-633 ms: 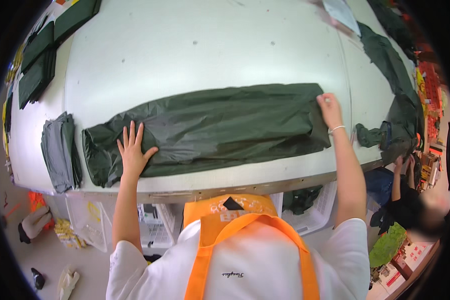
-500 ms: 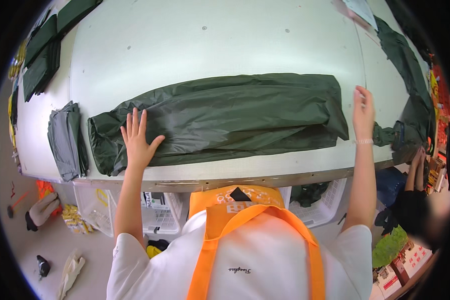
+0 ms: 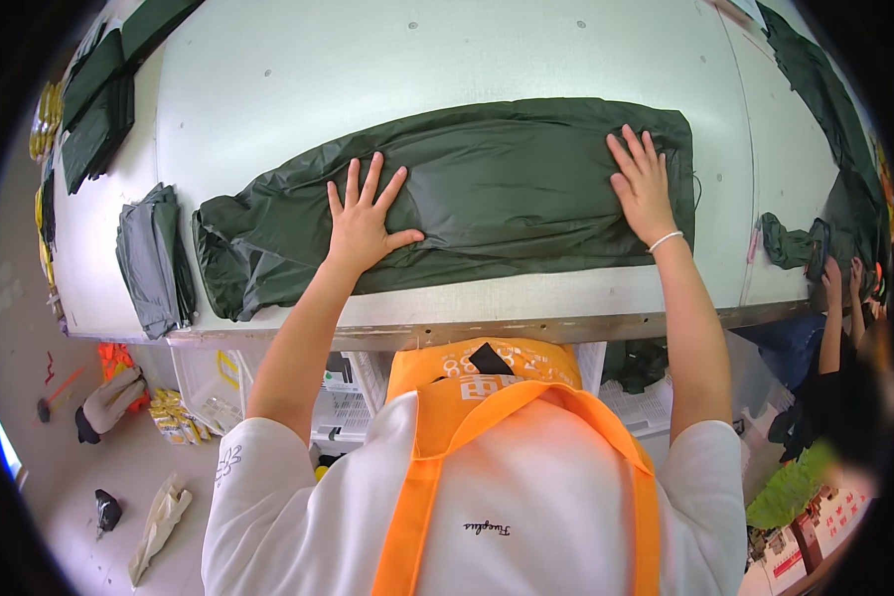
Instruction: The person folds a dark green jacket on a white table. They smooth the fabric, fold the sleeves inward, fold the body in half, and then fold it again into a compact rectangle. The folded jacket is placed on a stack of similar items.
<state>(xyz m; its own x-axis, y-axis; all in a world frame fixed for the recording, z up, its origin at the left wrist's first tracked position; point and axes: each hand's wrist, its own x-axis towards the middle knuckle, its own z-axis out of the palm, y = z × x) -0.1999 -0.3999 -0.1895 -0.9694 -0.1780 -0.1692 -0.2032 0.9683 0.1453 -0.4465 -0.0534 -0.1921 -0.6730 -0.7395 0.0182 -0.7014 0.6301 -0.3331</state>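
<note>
A long dark green piece of thin, shiny waterproof fabric, looking like a folded garment, lies lengthwise on the pale table in front of me. My left hand rests flat on it left of its middle, fingers spread. Near its right end my right hand also presses flat, fingers stretched out. The left end of the fabric is creased and bunched, while the part between my hands lies fairly smooth. A thin dark cord loops out past the right edge.
A folded grey-green bundle lies left of the fabric. Dark green folded packs are stacked at the far left. At the right, another person's hands touch more green fabric. White plastic baskets stand below the table edge.
My right hand has come left from beside the fabric onto its right end. My left hand has moved right and up along it. The fabric looks flatter, its right end straighter.
</note>
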